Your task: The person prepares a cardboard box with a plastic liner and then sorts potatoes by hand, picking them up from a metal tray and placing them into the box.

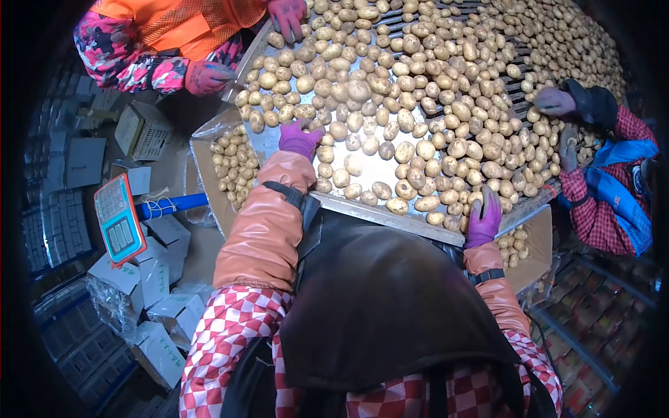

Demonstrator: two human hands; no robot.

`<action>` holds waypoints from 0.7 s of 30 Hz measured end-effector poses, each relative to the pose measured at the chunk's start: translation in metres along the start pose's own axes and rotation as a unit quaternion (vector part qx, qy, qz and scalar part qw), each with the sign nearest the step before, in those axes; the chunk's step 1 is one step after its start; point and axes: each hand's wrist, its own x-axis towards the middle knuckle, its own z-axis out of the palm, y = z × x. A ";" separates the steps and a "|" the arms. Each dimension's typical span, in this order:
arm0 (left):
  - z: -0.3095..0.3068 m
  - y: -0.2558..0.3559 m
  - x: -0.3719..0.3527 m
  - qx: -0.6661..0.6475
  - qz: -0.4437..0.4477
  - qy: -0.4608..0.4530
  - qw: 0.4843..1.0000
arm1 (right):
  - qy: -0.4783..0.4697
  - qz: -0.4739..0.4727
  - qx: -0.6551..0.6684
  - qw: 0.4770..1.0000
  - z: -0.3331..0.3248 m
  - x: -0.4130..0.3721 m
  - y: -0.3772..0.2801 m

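Note:
My left hand (301, 141), in a purple glove, reaches onto the metal sorting table (261, 143) at its left side. Its fingers are spread and touch the loose potatoes (338, 130) there; no potato shows clearly in its grasp. At the near right edge of the table, my right hand (483, 221), gloved the same, lies with fingers stretched out against potatoes (454, 207). Tan sleeve covers reach up to both wrists. Potatoes lie thick over the middle and right, with bare metal showing between them near my left hand.
Cardboard boxes of potatoes stand below the table, left (237, 166) and right (514, 245). A scale display (120, 219) on a blue pole (174, 205), white cartons (167, 348) and a crate (150, 132) are at left. Co-workers' gloved hands (207, 77) (555, 102) are around the table.

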 end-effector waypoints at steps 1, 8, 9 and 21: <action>-0.005 -0.003 0.001 -0.033 0.000 -0.016 0.999 | 0.001 0.002 0.002 1.000 0.000 0.000 0.000; -0.026 0.007 -0.030 -0.064 0.113 0.102 0.986 | 0.003 -0.008 0.008 1.000 0.002 -0.002 0.003; -0.032 0.007 -0.036 -0.071 0.144 0.121 0.980 | 0.001 -0.008 0.017 1.000 0.002 -0.001 0.003; -0.138 -0.074 -0.071 0.209 -0.050 0.117 0.970 | -0.017 -0.013 0.024 0.999 -0.001 0.001 0.001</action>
